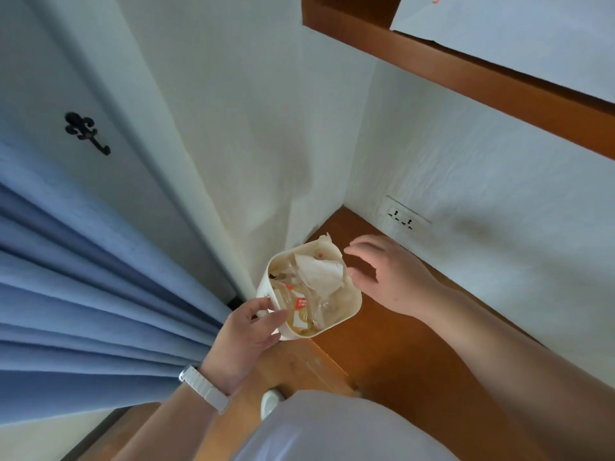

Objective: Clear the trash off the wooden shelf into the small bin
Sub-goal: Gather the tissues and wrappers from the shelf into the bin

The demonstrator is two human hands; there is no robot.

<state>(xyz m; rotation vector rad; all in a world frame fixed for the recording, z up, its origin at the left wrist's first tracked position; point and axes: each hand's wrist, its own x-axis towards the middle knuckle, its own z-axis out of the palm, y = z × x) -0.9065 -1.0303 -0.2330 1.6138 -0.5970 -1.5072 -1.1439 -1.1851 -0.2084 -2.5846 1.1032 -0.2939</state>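
A small cream bin (346, 306) hangs at the left edge of the wooden shelf (399, 344), held up by my left hand (246, 334), which grips its near rim. The bin is filled with trash: a crumpled white tissue (321, 274), clear plastic wrappers and a red-and-white label (301, 302). A scrap of paper (324, 241) sticks up over its far rim. My right hand (389, 274) hovers just right of the bin above the shelf, fingers spread and holding nothing.
White walls enclose the shelf corner, with a double socket (402, 219) low on the right wall. A second wooden shelf (499, 78) runs overhead. A blue curtain (83, 294) hangs at left beside a black wall hook (86, 131).
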